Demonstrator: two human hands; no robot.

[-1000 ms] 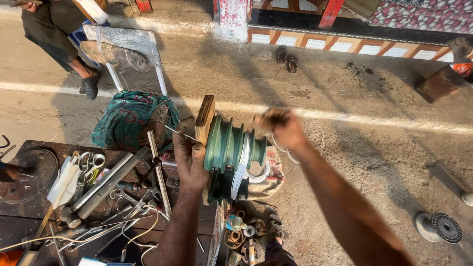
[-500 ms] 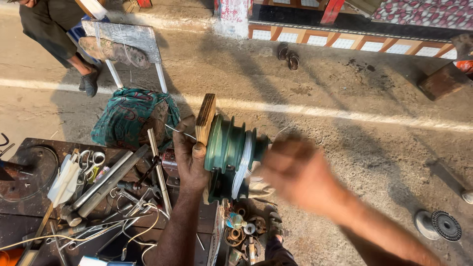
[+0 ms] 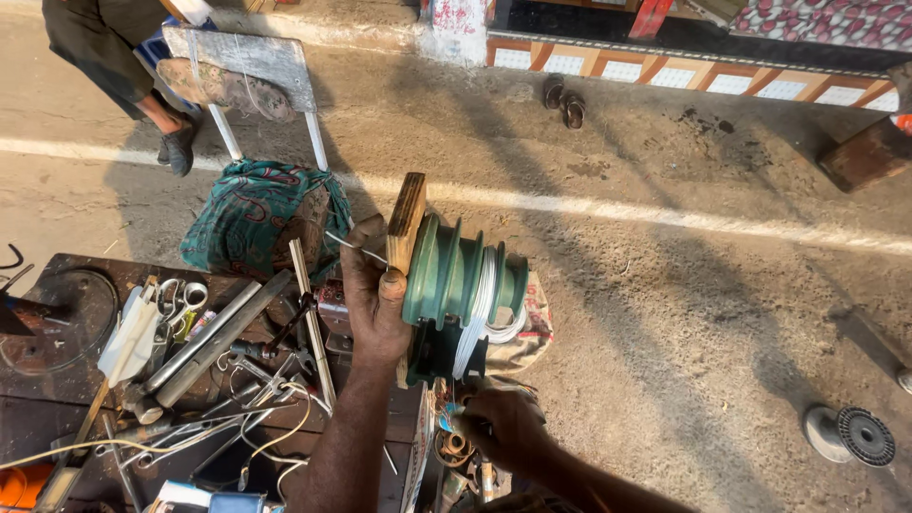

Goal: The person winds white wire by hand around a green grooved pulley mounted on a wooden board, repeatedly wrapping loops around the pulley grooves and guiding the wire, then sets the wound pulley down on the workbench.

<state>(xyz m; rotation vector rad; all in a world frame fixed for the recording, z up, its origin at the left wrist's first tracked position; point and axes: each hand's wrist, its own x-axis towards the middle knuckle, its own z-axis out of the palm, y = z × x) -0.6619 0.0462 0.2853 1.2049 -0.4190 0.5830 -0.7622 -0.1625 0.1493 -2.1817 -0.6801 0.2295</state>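
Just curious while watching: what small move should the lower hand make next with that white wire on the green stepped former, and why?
Probably draw the white wire taut: it hangs slack off the green former, which the left hand steadies, while the right hand sits below.

A single head-worn camera looks steeply down from above, close over the hands and the green winding former (image 3: 456, 285). The cluttered worktop (image 3: 57, 380) fills the lower left; the dusty ground (image 3: 684, 285) stretches ahead to the far painted kerb (image 3: 665, 66) at the top.

A small blue-and-white box (image 3: 195, 497) (partly cut off) lies at the workbench's (image 3: 57, 275) bottom edge.
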